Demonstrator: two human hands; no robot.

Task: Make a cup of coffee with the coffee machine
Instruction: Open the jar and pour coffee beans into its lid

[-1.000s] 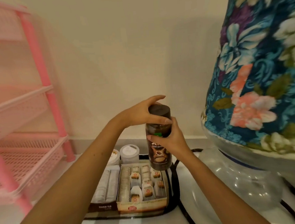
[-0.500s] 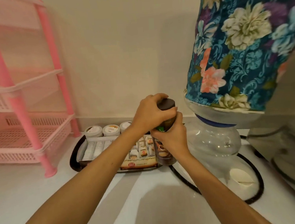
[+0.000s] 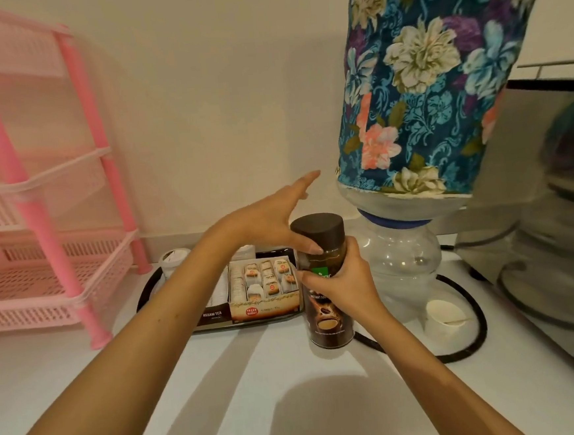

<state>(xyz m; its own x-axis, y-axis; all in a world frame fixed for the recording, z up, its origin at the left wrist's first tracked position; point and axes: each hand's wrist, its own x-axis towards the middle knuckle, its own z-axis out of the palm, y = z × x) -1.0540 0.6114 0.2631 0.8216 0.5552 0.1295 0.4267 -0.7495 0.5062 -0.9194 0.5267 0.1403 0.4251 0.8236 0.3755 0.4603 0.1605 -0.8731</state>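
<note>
A tall dark instant coffee jar [image 3: 329, 324] with a brown lid [image 3: 317, 227] stands upright on the white counter, just right of the tea tray. My right hand [image 3: 342, 281] grips the jar around its middle. My left hand [image 3: 268, 218] is beside the lid with fingers stretched out toward the wall and the thumb touching the jar just under the lid. A white paper cup [image 3: 445, 315] sits to the right of the jar, at the foot of the water dispenser.
A black tray [image 3: 154, 289] holds tea bag boxes [image 3: 263, 287] and small white tubs [image 3: 174, 258]. A pink plastic rack [image 3: 37, 209] stands at the left. A water bottle in a floral cover [image 3: 429, 82] rises at the right, a black cable [image 3: 473, 333] looping around its base. A metallic appliance [image 3: 553, 217] is at far right.
The jar has come down and now stands on the counter. My left hand, which was wrapped over the lid, has opened with fingers stretched out. The view has shifted left and pulled back.
</note>
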